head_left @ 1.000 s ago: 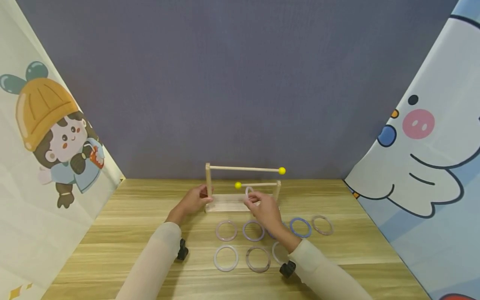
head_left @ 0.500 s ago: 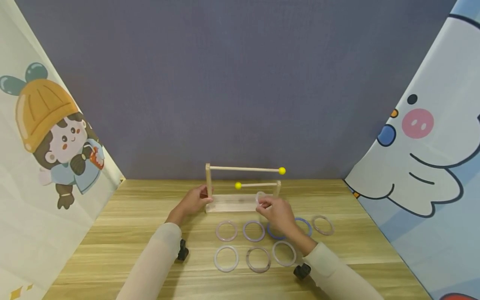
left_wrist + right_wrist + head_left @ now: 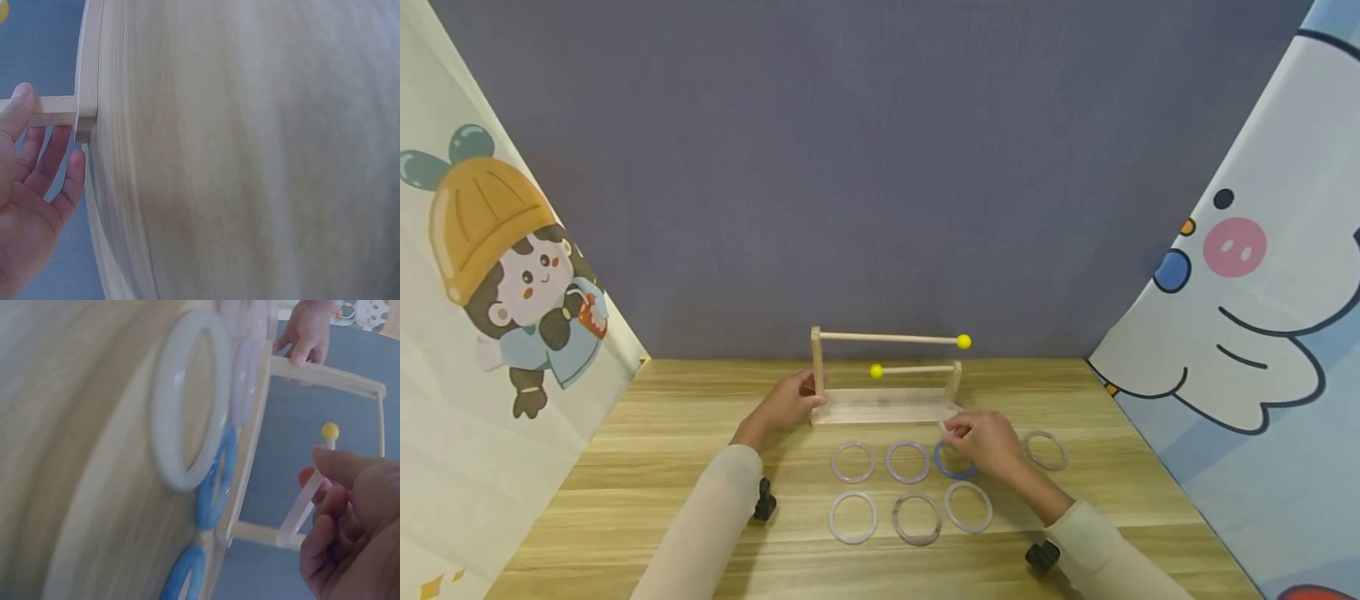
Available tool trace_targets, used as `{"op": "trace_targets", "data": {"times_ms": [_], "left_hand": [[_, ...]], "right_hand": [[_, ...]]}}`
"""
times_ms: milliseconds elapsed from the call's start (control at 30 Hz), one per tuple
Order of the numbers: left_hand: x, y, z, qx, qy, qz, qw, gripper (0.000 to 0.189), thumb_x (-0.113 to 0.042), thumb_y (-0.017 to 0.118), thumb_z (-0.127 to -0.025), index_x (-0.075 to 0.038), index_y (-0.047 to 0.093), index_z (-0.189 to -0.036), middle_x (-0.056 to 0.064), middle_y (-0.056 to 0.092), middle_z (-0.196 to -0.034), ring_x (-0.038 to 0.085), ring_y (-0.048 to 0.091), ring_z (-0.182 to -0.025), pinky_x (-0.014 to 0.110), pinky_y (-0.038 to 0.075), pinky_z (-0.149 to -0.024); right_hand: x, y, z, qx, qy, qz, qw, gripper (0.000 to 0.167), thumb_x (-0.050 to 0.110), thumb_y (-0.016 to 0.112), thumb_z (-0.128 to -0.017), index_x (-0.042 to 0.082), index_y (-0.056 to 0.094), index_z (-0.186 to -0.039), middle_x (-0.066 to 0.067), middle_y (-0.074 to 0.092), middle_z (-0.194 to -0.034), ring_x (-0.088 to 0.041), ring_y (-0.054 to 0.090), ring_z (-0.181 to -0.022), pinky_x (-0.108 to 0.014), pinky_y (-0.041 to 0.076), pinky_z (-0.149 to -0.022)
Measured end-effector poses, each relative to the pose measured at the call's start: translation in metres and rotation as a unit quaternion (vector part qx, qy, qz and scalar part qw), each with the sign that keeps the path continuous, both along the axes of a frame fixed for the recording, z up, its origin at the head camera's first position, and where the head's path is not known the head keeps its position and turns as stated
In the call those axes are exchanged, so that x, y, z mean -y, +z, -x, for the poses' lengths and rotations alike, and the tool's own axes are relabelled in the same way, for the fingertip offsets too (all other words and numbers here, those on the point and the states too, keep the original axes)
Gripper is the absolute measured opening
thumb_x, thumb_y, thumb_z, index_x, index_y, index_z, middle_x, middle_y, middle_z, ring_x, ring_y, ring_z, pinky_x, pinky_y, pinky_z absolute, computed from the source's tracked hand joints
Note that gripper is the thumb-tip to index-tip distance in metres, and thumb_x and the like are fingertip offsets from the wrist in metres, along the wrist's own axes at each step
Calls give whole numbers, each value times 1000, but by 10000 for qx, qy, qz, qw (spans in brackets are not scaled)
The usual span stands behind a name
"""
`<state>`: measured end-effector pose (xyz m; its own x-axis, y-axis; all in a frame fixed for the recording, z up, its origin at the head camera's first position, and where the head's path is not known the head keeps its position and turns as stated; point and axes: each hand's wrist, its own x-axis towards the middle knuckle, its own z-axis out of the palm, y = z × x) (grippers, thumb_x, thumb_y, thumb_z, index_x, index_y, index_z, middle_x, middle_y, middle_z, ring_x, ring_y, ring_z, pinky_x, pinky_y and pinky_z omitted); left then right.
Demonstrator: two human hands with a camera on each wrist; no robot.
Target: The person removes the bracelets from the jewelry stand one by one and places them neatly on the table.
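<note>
A wooden stand (image 3: 880,410) has a post at each end, and each post carries a thin rod tipped with a yellow ball. My left hand (image 3: 788,402) holds the stand's left post (image 3: 817,358), thumb on one side and fingers on the other, as the left wrist view shows. At the stand's front right corner, my right hand (image 3: 988,442) pinches a pale translucent bangle (image 3: 303,503) between thumb and fingers. The bangle is held up on edge, close over the table. Both rods, the upper one (image 3: 891,337) and the lower one (image 3: 917,369), carry no bangles.
Several bangles lie in two rows before the stand: pink (image 3: 833,463), lilac (image 3: 887,463), blue (image 3: 937,460), white (image 3: 831,518), mottled brown (image 3: 894,520) and another white (image 3: 947,508). A brownish bangle (image 3: 1065,457) lies farther right. My right hand covers a second blue bangle (image 3: 187,572) in the head view.
My right hand has moved right and toward me with the pale bangle, from under the lower rod to the stand's right front corner. The left hand stays on the post.
</note>
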<state>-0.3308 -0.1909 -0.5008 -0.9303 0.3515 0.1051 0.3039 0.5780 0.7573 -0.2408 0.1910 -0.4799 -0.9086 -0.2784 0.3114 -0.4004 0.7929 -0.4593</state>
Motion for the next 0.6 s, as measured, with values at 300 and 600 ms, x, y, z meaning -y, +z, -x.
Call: {"op": "trace_targets", "data": {"times_ms": [300,600], "left_hand": [[0,1,1,87,5,-61,9999,42,-15,69,-98,1,58,-136,13,70,-115,34,67,-111,47,59,-93],[0,3,-2,27,27,-83,10000,40,-11,69,-98,1,59,-135,14,71,-112,35,68,-109,47,59,-92]], "right_hand": [[-32,-6,-5,165,297,-553,9979,11,21,86,-82,19,81,-91,11,75,-76,-2,66,-68,-20,52,-62],[-61,-9,-10,174,1183,-628,9908,7,16,85,-81,19,82,-87,13,75,-74,6,62,-65,-16,51,-58]]}}
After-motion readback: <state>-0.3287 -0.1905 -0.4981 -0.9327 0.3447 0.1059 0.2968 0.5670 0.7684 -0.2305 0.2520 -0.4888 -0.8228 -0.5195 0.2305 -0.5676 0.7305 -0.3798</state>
